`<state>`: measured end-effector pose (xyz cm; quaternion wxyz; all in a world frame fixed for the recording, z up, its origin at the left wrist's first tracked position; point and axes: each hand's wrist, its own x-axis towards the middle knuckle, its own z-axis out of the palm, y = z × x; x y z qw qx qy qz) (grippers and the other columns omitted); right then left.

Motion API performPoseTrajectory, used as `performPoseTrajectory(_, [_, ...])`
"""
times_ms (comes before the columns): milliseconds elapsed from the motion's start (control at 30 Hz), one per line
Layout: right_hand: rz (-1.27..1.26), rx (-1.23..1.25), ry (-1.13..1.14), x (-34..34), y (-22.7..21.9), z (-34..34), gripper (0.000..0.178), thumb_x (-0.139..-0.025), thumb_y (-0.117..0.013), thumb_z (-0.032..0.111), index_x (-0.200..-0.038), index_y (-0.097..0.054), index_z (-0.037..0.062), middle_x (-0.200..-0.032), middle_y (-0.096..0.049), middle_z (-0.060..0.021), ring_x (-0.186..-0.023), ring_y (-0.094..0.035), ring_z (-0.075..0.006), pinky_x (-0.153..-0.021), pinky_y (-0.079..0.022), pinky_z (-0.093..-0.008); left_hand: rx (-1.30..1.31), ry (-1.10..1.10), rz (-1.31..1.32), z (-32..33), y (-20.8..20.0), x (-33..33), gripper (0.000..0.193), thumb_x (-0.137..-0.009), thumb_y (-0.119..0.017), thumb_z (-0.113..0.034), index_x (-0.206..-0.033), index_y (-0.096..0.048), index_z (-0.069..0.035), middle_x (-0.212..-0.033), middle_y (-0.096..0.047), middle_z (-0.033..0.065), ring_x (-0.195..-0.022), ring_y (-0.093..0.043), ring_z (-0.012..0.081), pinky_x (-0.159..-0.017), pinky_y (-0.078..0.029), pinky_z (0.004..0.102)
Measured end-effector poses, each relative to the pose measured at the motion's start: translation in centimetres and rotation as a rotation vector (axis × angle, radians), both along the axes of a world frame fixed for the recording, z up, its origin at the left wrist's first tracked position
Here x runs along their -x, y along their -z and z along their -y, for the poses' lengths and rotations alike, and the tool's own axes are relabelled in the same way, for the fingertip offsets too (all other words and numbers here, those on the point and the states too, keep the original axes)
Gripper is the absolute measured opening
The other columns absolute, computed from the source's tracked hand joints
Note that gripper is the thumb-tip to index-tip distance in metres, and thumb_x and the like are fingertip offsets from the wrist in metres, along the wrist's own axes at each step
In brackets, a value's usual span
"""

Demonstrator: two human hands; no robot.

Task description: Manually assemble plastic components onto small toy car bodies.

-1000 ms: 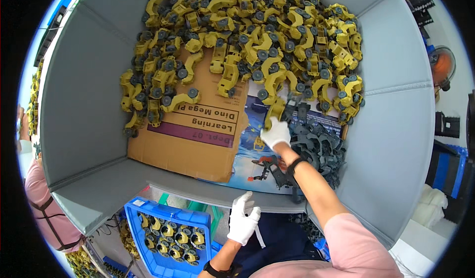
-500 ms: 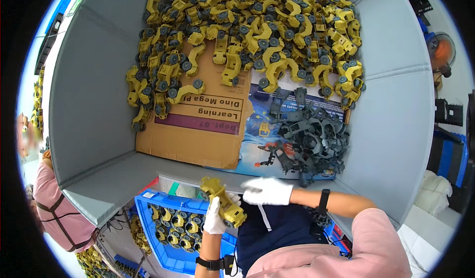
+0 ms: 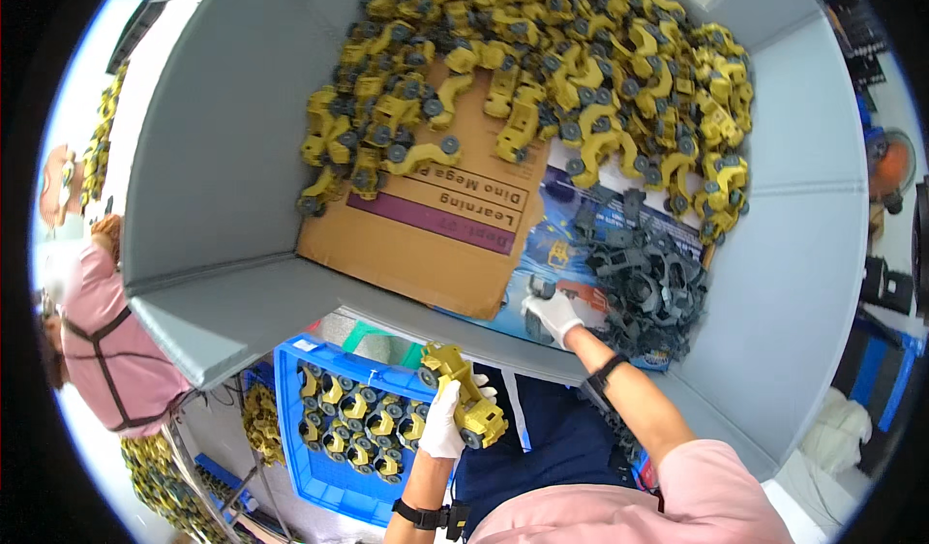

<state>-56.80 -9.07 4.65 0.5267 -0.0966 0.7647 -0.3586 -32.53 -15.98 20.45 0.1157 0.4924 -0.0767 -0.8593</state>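
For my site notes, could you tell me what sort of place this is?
Probably a toy assembly workshop: a grey bin heaped with yellow toy vehicles, grey plastic parts, and a blue crate of finished ones.

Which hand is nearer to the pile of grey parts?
Right. The right hand reaches into the grey bin, just left of the grey parts; the left hand holds a yellow toy over the blue crate.

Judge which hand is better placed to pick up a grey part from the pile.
Right. The right hand already reaches into the bin beside the grey parts pile, seemingly empty; the left hand holds a yellow toy vehicle above the blue crate.
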Motion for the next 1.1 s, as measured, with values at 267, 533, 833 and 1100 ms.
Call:
performPoseTrajectory(267, [0.856, 0.522, 0.133, -1.2, -21.1, 2.9, 0.015, -0.090, -0.061, 0.006, -0.104, -0.058, 0.0017, -0.098, -0.065, -0.0124, -0.092, -0.064, -0.0235, -0.085, -0.053, -0.0390, 0.167, 0.007, -0.154, 1.5, -8.3, -0.8, 0.058, -0.090, -0.060, -0.042, -0.134, -0.046, -0.006, -0.122, -0.059, 0.0154, -0.109, -0.060, 0.0321, -0.091, -0.051, 0.0467])
performPoseTrajectory(533, [1.010, 0.641, 0.506, -4.2, -29.3, 3.4, 0.015, -0.094, -0.058, 0.011, -0.107, -0.059, 0.0056, -0.103, -0.064, -0.0085, -0.096, -0.062, -0.0217, -0.089, -0.051, -0.0388, 0.187, -0.119, -0.309, 1.6, -15.9, -1.6, 0.064, -0.092, -0.053, -0.049, -0.136, -0.042, -0.005, -0.133, -0.051, 0.0152, -0.116, -0.055, 0.0318, -0.096, -0.048, 0.0436])
performPoseTrajectory(833, [1.251, 0.720, 0.668, -7.5, -33.8, 4.1, 0.012, -0.095, -0.057, 0.010, -0.106, -0.060, 0.0065, -0.102, -0.064, -0.0054, -0.099, -0.062, -0.0181, -0.094, -0.051, -0.0339, 0.293, -0.209, -0.524, 0.4, -19.9, -2.9, 0.064, -0.078, -0.069, -0.053, -0.124, -0.051, -0.011, -0.120, -0.054, 0.0060, -0.118, -0.050, 0.0301, -0.100, -0.041, 0.0553])
performPoseTrajectory(1100, [1.269, 0.588, 0.608, -9.0, -34.4, 4.2, 0.017, -0.097, -0.057, 0.017, -0.109, -0.057, 0.0047, -0.107, -0.062, -0.0081, -0.102, -0.060, -0.0212, -0.099, -0.048, -0.0387, 0.592, -0.221, -0.445, 0.3, -20.1, -3.9, 0.060, -0.087, -0.062, -0.047, -0.133, -0.045, -0.013, -0.119, -0.055, 0.0043, -0.106, -0.058, 0.0213, -0.097, -0.047, 0.0446])
